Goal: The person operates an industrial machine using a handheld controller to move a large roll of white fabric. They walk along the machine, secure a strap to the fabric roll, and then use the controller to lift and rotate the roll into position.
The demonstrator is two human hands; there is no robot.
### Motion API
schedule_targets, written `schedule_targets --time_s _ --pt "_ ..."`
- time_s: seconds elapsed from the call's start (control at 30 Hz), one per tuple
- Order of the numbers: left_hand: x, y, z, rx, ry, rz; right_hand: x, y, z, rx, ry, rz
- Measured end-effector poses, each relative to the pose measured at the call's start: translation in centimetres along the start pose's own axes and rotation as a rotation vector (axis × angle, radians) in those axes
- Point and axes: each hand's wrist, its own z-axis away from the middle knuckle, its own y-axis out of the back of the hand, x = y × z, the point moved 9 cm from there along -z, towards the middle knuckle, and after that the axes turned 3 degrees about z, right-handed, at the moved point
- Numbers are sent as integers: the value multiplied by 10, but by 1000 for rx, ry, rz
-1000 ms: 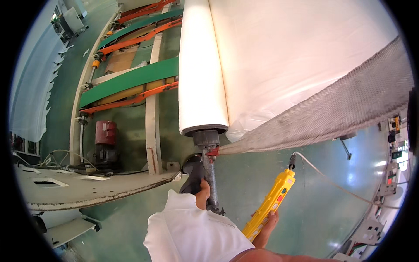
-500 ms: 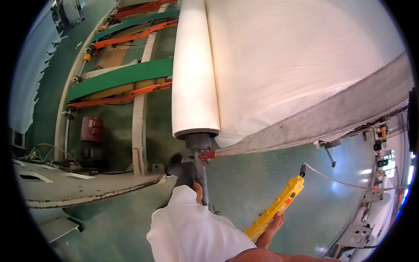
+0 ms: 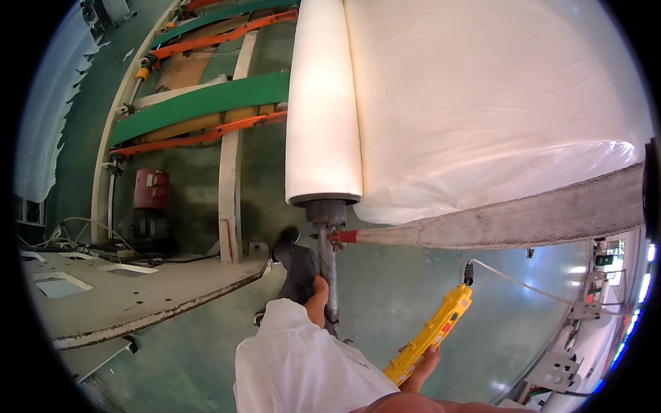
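My right hand (image 3: 423,369) is closed around the lower part of a long yellow push-button control (image 3: 435,330), with a pale cable leaving its far end. My left hand (image 3: 319,300) is low in front of me, between my dark trouser leg and a grey metal shaft (image 3: 328,275). It lies right against the shaft's left side, its fingers mostly hidden, so whether it grips cannot be made out. The shaft sticks out of the near end of a white roll (image 3: 323,138). A grey woven sling (image 3: 509,219) with a red end (image 3: 345,236) is looped at the shaft.
A large plastic-wrapped white roll (image 3: 496,96) lies right of the narrower one. On the left stands a frame with green strips (image 3: 206,107), orange bars (image 3: 227,127) and a red motor (image 3: 151,189). A cream metal plate (image 3: 165,289) juts out at lower left.
The view has shifted, so the roll and shaft sit farther right. The sling now runs flatter across the picture. More of my left hand shows beside the shaft; the yellow control stays in my right hand.
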Motion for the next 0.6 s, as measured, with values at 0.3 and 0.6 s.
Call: schedule_targets --time_s 0.3,0.6 --pt "0 -1 -15 49 -35 8 -4 2 -55 -134 47 47" --pt "-7 -38 -27 1 -23 -3 -34 23 -78 -115 249 186"
